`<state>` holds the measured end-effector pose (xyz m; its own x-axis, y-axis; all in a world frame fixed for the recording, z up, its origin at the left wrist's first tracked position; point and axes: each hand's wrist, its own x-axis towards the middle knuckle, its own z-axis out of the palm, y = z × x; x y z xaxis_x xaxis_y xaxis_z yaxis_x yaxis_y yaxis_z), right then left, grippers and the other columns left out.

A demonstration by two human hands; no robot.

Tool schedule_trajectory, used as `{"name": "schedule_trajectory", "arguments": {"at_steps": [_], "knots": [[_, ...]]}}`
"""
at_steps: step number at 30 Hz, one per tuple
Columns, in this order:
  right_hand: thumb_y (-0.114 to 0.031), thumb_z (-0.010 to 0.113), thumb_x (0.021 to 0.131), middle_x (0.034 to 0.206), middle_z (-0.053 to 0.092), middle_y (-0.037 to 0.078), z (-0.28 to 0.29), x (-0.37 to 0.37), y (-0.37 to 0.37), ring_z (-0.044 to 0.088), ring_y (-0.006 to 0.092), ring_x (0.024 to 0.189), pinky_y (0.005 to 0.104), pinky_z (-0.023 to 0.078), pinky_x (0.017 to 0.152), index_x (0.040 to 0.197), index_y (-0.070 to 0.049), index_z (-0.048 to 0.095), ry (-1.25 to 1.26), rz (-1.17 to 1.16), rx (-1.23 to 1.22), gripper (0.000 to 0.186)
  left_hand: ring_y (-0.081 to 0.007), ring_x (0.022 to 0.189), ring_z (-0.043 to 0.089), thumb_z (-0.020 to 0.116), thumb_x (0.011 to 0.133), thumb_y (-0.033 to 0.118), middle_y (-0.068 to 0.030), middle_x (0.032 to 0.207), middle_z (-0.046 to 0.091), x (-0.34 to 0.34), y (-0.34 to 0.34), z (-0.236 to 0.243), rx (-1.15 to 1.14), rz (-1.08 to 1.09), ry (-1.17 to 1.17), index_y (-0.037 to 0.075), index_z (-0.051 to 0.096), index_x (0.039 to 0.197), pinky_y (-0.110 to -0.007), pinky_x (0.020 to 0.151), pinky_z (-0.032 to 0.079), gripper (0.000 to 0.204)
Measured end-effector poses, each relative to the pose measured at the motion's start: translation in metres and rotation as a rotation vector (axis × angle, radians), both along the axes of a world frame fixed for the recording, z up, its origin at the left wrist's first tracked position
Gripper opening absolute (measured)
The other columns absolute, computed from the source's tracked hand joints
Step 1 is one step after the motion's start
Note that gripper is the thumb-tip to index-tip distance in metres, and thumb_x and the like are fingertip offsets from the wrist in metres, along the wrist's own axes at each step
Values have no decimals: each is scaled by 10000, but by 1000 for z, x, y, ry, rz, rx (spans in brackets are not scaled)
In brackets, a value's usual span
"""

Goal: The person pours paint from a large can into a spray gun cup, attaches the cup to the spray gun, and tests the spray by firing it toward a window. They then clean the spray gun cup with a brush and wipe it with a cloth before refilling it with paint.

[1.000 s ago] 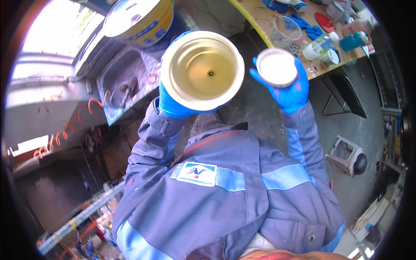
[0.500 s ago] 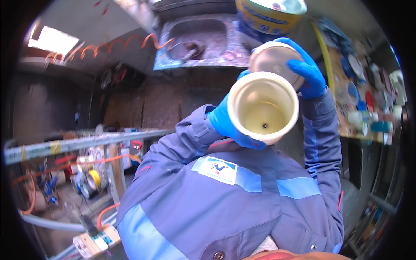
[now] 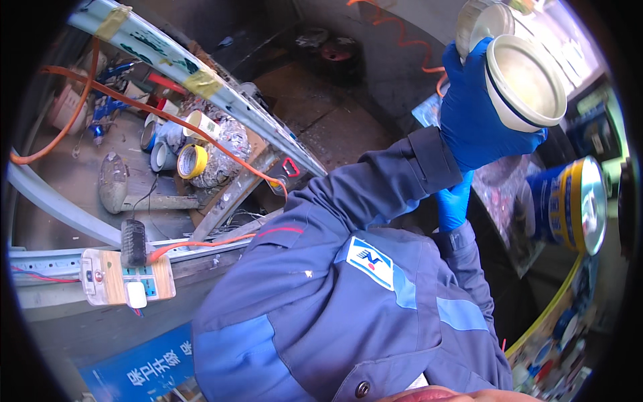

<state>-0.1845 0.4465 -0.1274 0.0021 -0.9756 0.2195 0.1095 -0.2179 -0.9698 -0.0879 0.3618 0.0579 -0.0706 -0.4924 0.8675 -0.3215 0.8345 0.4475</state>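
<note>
High at the right, a cream plastic cup (image 3: 526, 84) with a dark band round it is in my left hand (image 3: 472, 110), gloved in blue. My fingers wrap round the cup, and its wide mouth tilts up and to the right. Just beyond it shows a pale round lid-like piece (image 3: 492, 21) beside a translucent rim; I cannot make out what bears it. My right hand (image 3: 455, 201), also in a blue glove, is lower down behind my left cuff. Its fingers are hidden by my left hand and sleeve.
A blue and yellow bucket (image 3: 562, 204) stands at the right, beside a paint-splashed sink (image 3: 495, 181). At left, a metal rail (image 3: 194, 74) and an orange hose (image 3: 201, 141) cross before a bench with a yellow tape roll (image 3: 192, 161). A power strip (image 3: 127, 275) sits lower left.
My view has swung left and the cup has risen toward the upper right, its mouth turned outward. My right hand, which held a round lid beside the cup, is now mostly hidden.
</note>
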Motion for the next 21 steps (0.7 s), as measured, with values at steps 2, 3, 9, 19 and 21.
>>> {"name": "schedule_trajectory", "arguments": {"at_steps": [2,3,9,19,21], "knots": [[-155,773,830,1418,448,152,7,14,-44,487,289,1262,403,407,1058,1523,-74,180,33,110,-2,916,-337,1312,344,807,660,430,-144,1356,473,10,-28,3,-23,124,40,73,338,1413,-546,1124,166,956],[-149,676,916,1346,556,137,6,25,-55,552,272,1209,373,433,1044,1421,-32,406,115,113,-123,584,-347,1289,366,824,647,388,-154,1339,477,15,-43,5,49,62,157,60,334,1402,-524,1114,208,958],[-181,589,969,1356,535,120,1,84,-204,544,282,1201,384,435,1032,1429,-24,370,-515,338,48,533,-388,1207,450,897,609,407,-211,1343,449,40,-115,22,48,288,290,19,295,1407,-491,1057,344,1072],[-17,598,926,1317,557,70,106,100,-311,523,73,723,214,437,573,1477,-107,369,-113,512,126,603,-253,876,668,632,914,255,-107,930,667,207,-185,-5,400,855,47,81,682,1048,-360,781,524,225],[-50,607,936,1325,559,78,110,113,-328,488,56,633,223,397,504,1470,-104,381,-140,586,116,582,-181,898,661,589,939,145,-56,894,705,230,-197,-17,705,647,28,48,715,943,-316,848,500,160]]}}
